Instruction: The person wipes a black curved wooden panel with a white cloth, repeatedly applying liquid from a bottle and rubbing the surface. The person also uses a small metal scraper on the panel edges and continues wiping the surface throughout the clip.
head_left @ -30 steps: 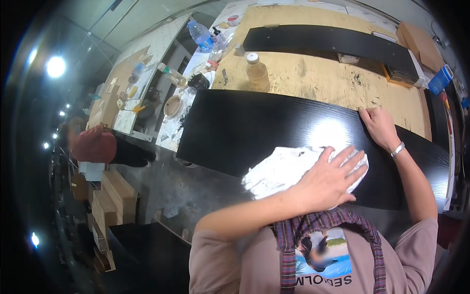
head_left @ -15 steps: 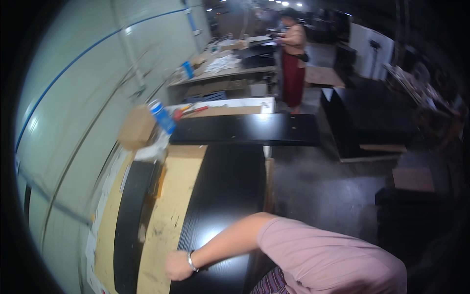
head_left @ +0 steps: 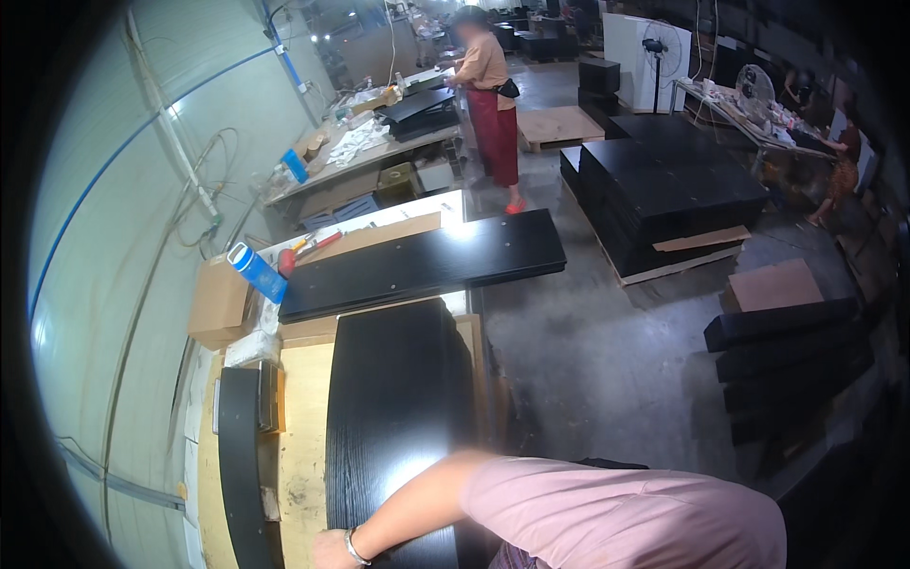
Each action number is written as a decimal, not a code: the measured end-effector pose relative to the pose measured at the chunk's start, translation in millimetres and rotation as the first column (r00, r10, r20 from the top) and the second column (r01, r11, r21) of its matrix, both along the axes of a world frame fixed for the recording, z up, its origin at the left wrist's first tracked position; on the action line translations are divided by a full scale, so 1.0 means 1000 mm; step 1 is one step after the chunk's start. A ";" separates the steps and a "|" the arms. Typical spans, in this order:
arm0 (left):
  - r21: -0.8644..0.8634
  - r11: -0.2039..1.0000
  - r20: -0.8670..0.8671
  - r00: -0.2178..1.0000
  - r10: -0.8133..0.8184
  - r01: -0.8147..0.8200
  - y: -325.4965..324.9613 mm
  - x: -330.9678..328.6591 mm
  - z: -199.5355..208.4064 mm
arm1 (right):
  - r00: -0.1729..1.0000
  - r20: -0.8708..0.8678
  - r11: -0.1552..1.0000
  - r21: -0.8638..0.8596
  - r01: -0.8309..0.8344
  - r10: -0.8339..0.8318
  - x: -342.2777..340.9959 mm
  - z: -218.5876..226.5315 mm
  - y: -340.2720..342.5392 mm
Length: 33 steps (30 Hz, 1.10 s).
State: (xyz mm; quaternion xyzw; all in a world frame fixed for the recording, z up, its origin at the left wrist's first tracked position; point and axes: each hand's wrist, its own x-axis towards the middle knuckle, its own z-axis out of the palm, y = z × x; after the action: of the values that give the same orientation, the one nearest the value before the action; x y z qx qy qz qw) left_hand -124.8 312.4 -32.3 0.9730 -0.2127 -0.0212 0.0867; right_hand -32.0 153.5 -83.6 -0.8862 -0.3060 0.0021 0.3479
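Note:
My right arm reaches in from the lower right in a pink sleeve, across a wide black wood-grain panel (head_left: 389,398). A silver bracelet (head_left: 355,547) is on its wrist. My right hand (head_left: 332,550) is at the panel's left edge, cut off by the lower rim, so its fingers are hidden. My left hand is out of view. Left of the panel, a narrow black board (head_left: 242,455) lies on the pale worktable (head_left: 305,465). Beyond, another black panel with small holes (head_left: 427,261) lies crosswise, its right end jutting past the table.
A cardboard box (head_left: 223,302), a blue container (head_left: 256,272) and a red-handled tool (head_left: 318,244) sit at the far left. Stacked black panels (head_left: 673,180) stand on the floor at right, with more black pieces (head_left: 796,351) nearer. A person (head_left: 493,104) works at another table.
My view has swung right and up, showing more of the floor and stacks at right. My right hand now appears lower, partly past the lower rim.

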 end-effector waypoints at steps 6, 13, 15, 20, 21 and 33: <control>-0.103 0.978 -0.108 0.979 0.173 -0.184 0.003 -0.033 0.044 | 0.995 0.093 0.999 -0.022 0.034 -0.032 0.008 -0.017 0.008; 0.015 1.000 0.007 1.000 0.027 -0.027 -0.007 -0.021 0.033 | 0.942 0.326 0.997 -0.040 -0.070 0.079 0.022 -0.030 0.014; 0.039 0.998 0.046 0.997 -0.059 0.057 -0.025 -0.012 0.026 | 0.921 0.377 0.995 -0.035 -0.093 0.100 0.027 -0.039 0.017; 0.036 0.999 0.011 1.000 -0.027 0.026 -0.029 -0.009 0.027 | 0.945 0.315 0.996 -0.019 -0.085 0.087 0.027 -0.045 0.025; 0.025 1.000 -0.002 1.000 -0.007 0.007 -0.027 -0.013 0.031 | 0.953 0.283 0.994 -0.048 -0.098 0.107 0.029 -0.048 0.025; 0.137 0.990 -0.005 0.999 -0.045 0.045 0.054 -0.050 0.037 | 0.976 0.209 0.995 -0.091 -0.049 0.067 0.004 -0.011 0.010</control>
State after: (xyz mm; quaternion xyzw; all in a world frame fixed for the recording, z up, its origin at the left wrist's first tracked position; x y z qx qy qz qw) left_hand -175.0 366.9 4.8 0.9717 -0.2324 -0.0383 0.0195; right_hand -27.8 163.5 -94.2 -0.8860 -0.3668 -0.0691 0.2751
